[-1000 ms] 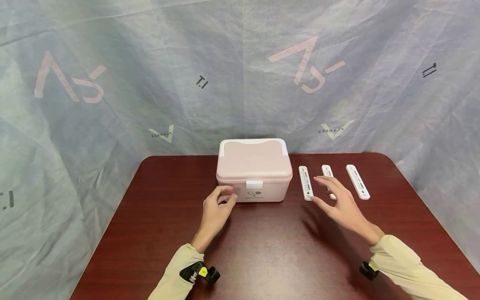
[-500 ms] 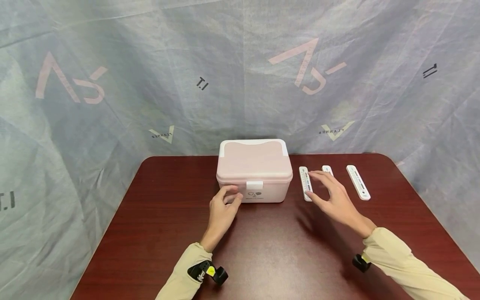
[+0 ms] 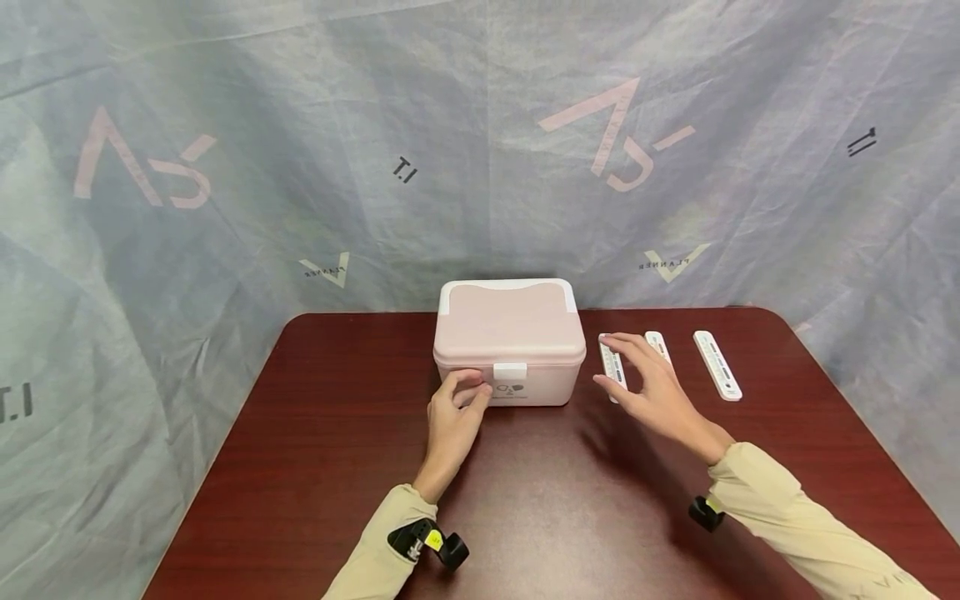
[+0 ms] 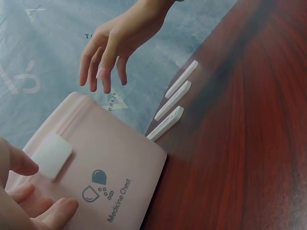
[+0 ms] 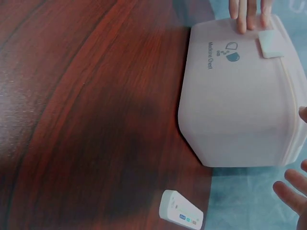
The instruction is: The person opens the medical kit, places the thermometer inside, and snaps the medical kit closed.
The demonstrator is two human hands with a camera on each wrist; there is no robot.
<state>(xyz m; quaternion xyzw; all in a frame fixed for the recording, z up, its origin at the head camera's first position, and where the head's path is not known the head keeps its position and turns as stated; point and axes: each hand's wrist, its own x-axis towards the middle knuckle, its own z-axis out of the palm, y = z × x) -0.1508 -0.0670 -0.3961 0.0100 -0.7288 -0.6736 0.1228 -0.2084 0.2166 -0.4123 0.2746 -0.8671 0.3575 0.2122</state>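
Note:
A pink medicine chest point(image 3: 513, 321) with a white latch point(image 3: 510, 372) on its front stands closed at the back of the table. My left hand point(image 3: 453, 421) is at the left part of its front, fingers loosely bent and holding nothing; whether the fingertips touch the chest I cannot tell. To the right of the chest, my right hand point(image 3: 662, 402) hovers with spread, bent fingers and nothing in its grasp. Beneath it lie a white thermometer point(image 3: 612, 364) and a second thermometer point(image 3: 657, 342), both partly covered by the hand. A third thermometer point(image 3: 717, 365) lies farther right, fully visible.
The dark red wooden table point(image 3: 337, 417) has rounded back corners. Grey printed cloth point(image 3: 390, 108) hangs behind and at both sides, close behind the chest.
My left hand has moved right along the chest's front toward the latch. My right hand has shifted left, from the middle thermometer to over the nearest one. Chest and thermometers stay put.

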